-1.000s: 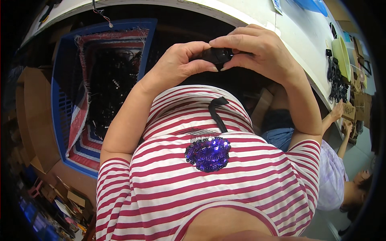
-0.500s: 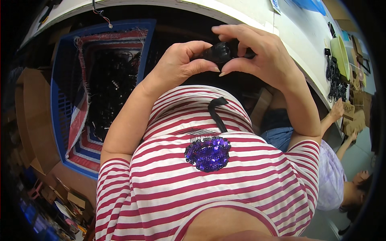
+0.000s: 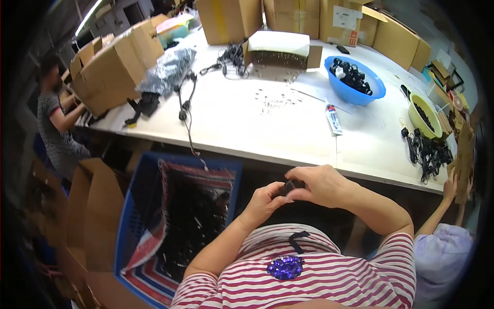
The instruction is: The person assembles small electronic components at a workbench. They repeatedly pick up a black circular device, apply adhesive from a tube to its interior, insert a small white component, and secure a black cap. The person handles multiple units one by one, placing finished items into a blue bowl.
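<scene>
Table (image 3: 231, 127): flat and white, its edge ran just beyond my hands.
Crate (image 3: 235, 181): blue plastic with striped lining (image 3: 144, 257), stood left.
Black piece (image 3: 293, 186): sat between my hands, long axis roughly left to right, tip hidden.
Left hand (image 3: 263, 203): pinched it.
Right hand (image 3: 327, 186): curled about it; gripping or not, I couldn't tell.

Small black part (image 3: 293, 186), partly hidden; held between left hand (image 3: 263, 203) and right hand (image 3: 327, 186); near the worktop (image 3: 231, 121).

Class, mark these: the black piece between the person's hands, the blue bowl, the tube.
Black piece (image 3: 294, 185), head view: its exposed middle.
Blue bowl (image 3: 355, 100), head view: its near side.
Tube (image 3: 333, 120), head view: middle of its body.
</scene>
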Tool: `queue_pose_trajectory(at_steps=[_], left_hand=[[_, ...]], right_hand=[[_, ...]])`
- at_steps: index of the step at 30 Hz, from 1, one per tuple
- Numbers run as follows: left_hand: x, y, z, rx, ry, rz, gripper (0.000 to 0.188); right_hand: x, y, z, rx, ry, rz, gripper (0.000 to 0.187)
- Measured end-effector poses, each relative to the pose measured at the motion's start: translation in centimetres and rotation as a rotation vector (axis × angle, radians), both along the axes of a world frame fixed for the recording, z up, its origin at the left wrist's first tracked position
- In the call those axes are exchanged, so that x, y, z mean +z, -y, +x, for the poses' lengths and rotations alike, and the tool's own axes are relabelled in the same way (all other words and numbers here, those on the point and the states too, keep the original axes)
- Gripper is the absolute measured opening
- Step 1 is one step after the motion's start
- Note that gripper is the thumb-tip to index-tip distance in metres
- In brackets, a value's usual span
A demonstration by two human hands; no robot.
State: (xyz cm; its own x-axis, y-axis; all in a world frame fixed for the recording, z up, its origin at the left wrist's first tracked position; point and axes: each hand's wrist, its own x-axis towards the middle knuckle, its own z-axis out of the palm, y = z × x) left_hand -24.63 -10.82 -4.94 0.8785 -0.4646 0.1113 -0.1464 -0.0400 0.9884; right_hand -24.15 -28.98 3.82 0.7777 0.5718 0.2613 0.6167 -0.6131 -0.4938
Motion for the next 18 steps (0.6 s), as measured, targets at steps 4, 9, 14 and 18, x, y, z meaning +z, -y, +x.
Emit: queue_pose_trajectory(at_steps=[4,9,14,18], left_hand=[[0.7,0.1,-0.4,0.012,0.170,0.114,0.021],[1.3,1.1,-1.0,0.062,0.073,-0.002,0.023],[2.0,1.5,-1.7,0.085,0.232,0.055,0.018],[3.0,1.4,-1.2,0.167,-0.211,-0.605,0.019]], right_hand=[[1.1,0.0,-0.6,-0.032,-0.046,-0.226,0.040],[0.5,0.8,-1.8,-0.077,0.149,-0.048,0.037],[2.2,1.0,-2.2,-0.113,-0.126,-0.181,0.041],[-0.9,0.4,-2.7,-0.101,-0.345,0.327,0.043]])
